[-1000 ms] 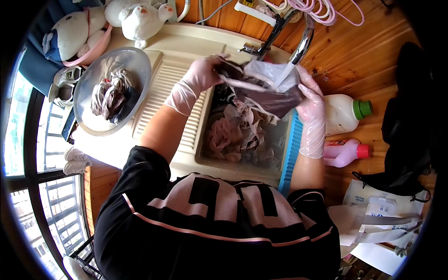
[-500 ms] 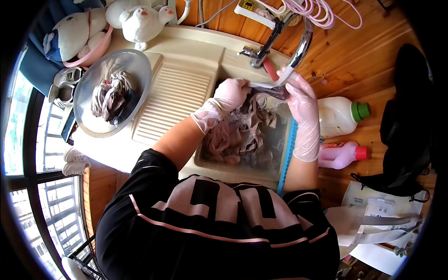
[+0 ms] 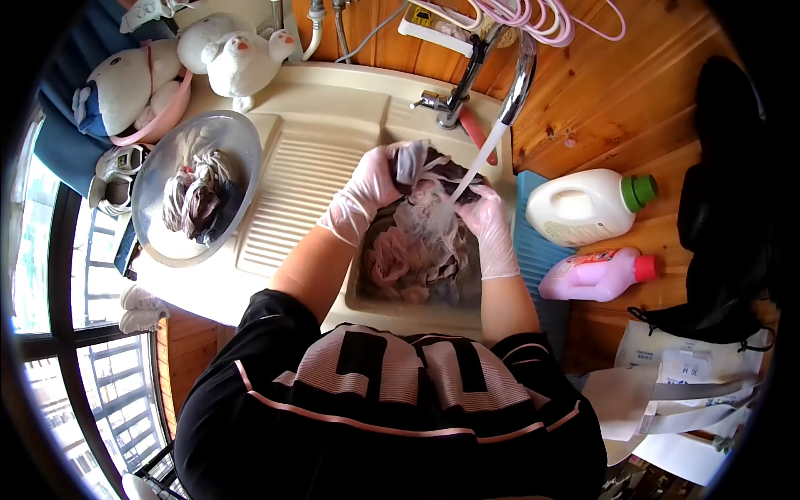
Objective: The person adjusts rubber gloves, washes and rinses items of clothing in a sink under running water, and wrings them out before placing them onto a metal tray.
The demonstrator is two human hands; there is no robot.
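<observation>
My left hand (image 3: 373,182), in a thin translucent glove, grips one end of a wet grey-and-dark piece of cloth (image 3: 435,165) above the sink (image 3: 357,296). The other end is in my gloved right hand (image 3: 490,220), so the cloth spans between both hands. Its exact kind does not show. From the chrome faucet (image 3: 520,82) a white stream of water (image 3: 480,163) falls between my hands. Below them, a heap of soaked pinkish-grey laundry (image 3: 417,250) lies in cloudy water.
Left of the ribbed drainboard (image 3: 292,183), a clear basin (image 3: 250,158) holds twisted grey and white cloths. A green-capped white bottle (image 3: 575,207) and a red-capped pink bottle (image 3: 592,275) are on the right, near a blue washboard (image 3: 533,221). White plush toys (image 3: 242,67) sit at the back.
Both hands have shifted left, the right one also lower, and the cloth is spread wider between them. The water stream now falls into the sink. The blue board's broad surface shows now.
</observation>
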